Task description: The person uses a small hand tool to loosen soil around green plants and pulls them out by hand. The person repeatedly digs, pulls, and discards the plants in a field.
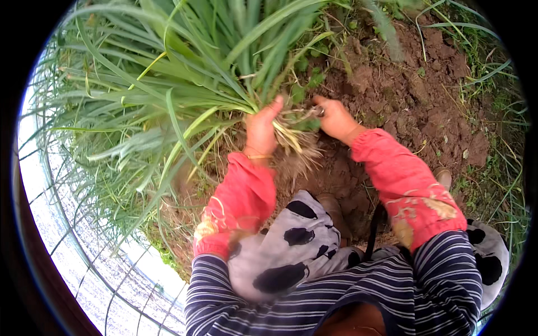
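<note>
My left hand (261, 131) grips a bunch of long green leafy plants (222, 94) near their base. The pale stems and stringy roots (296, 145) stick out to the right below its fingers. Close by on the right is my right hand (334, 116), its fingers curled at thin root strands or stalks; a small dark, shiny thing shows at its fingers, too unclear to name. Whether this hand grips the strands is hard to see. Red sleeve covers reach from both wrists to the elbows.
Broken brown soil (395, 88) lies ahead and to the right, edged by grass and weeds (500, 155). Dense green leaves (105, 96) fill the upper left. A wire mesh fence (105, 269) curves along the lower left. My shoe (334, 212) stands on the soil.
</note>
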`<state>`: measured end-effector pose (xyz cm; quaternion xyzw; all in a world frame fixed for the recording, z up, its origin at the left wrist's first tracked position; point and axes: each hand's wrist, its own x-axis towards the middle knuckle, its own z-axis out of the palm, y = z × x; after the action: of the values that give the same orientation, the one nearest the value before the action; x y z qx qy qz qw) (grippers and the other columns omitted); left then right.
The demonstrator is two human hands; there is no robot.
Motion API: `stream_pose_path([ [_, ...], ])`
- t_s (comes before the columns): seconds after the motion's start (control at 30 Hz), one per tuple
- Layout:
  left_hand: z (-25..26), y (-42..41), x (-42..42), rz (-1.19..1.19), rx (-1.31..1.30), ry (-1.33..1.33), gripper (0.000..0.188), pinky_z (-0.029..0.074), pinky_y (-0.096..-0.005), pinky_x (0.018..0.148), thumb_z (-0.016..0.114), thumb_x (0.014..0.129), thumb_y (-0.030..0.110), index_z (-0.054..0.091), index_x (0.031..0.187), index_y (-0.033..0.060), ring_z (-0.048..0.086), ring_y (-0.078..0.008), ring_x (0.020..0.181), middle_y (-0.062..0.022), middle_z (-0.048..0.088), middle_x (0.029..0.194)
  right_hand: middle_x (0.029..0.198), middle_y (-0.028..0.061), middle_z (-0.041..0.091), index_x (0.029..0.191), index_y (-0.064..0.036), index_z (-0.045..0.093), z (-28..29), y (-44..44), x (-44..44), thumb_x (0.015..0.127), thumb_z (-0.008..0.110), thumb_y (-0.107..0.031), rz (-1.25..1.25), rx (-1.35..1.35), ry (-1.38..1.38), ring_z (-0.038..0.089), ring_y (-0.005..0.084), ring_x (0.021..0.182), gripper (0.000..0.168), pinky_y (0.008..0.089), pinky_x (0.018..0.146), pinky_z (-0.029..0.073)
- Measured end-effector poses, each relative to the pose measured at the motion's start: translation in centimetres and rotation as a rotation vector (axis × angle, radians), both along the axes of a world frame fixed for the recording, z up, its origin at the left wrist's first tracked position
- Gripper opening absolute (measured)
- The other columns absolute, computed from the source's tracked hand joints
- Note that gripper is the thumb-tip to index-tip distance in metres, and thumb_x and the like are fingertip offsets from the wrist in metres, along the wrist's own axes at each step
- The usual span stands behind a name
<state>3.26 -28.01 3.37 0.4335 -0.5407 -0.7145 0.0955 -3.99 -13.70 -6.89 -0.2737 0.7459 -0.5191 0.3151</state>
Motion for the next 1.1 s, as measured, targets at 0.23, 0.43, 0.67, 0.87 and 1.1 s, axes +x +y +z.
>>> stream_pose_path([
  [0.23, 2.4, -2.9, 7.5, 0.131, -0.013, -0.231, 0.036, 0.053, -0.0297, 0.067, 0.063, 0.071, 0.002, 0.052, 0.105, -0.0054, 0.061, -0.0225, 0.074, -0.0125, 0.06, 0.09, 0.068, 0.0219, 0.057, 0.08, 0.005, 0.057, 9.1, 2.3, -4.7, 0.071, 0.051, -0.001, 0.332, 0.191, 0.055, 0.059, 0.0323, 0.063, 0.013, 0.0418, 0.061, 0.047],
  [0.43, 0.0, -8.4, 5.8, 0.117, -0.006, -0.191, 0.029, 0.052, -0.0328, 0.072, 0.059, 0.076, 0.012, 0.056, 0.1, -0.0049, 0.061, -0.0239, 0.081, -0.0129, 0.061, 0.095, 0.065, 0.0204, 0.058, 0.072, 0.004, 0.057, 9.2, -3.0, -6.1, 0.069, 0.048, 0.0, 0.669, 0.321, 0.339, 0.061, 0.0343, 0.065, 0.01, 0.0423, 0.062, 0.048],
  [0.67, -3.9, -11.3, 4.9, -0.085, -0.058, -0.091, 0.041, 0.043, -0.0317, 0.087, 0.064, 0.07, -0.001, 0.053, 0.11, -0.0036, 0.057, -0.0214, 0.096, -0.0108, 0.06, 0.103, 0.07, 0.0245, 0.058, 0.075, 0.005, 0.056, 7.0, -2.8, -3.8, 0.066, 0.048, 0.0, 0.468, 0.225, 0.118, 0.06, 0.038, 0.067, 0.014, 0.0425, 0.063, 0.048],
  [0.87, -5.3, -12.0, 3.0, -0.154, 0.112, -0.146, 0.03, 0.044, -0.0307, 0.084, 0.066, 0.069, 0.003, 0.061, 0.098, -0.0068, 0.059, -0.0218, 0.09, -0.0122, 0.063, 0.093, 0.065, 0.0236, 0.057, 0.082, 0.003, 0.059, 5.3, -2.0, 1.4, 0.07, 0.053, -0.006, 0.158, 0.19, 0.087, 0.058, 0.0392, 0.065, 0.016, 0.0416, 0.061, 0.048],
  [1.1, -5.4, -10.1, 2.7, 0.128, -0.117, -0.116, 0.023, 0.046, -0.0344, 0.075, 0.063, 0.067, 0.005, 0.063, 0.086, -0.0069, 0.057, -0.0241, 0.078, -0.0118, 0.062, 0.09, 0.067, 0.0187, 0.059, 0.092, -0.004, 0.06, 1.0, 0.4, 3.9, 0.072, 0.059, -0.007, 0.028, 0.0, 0.052, 0.061, 0.0337, 0.064, 0.02, 0.0386, 0.057, 0.047],
])
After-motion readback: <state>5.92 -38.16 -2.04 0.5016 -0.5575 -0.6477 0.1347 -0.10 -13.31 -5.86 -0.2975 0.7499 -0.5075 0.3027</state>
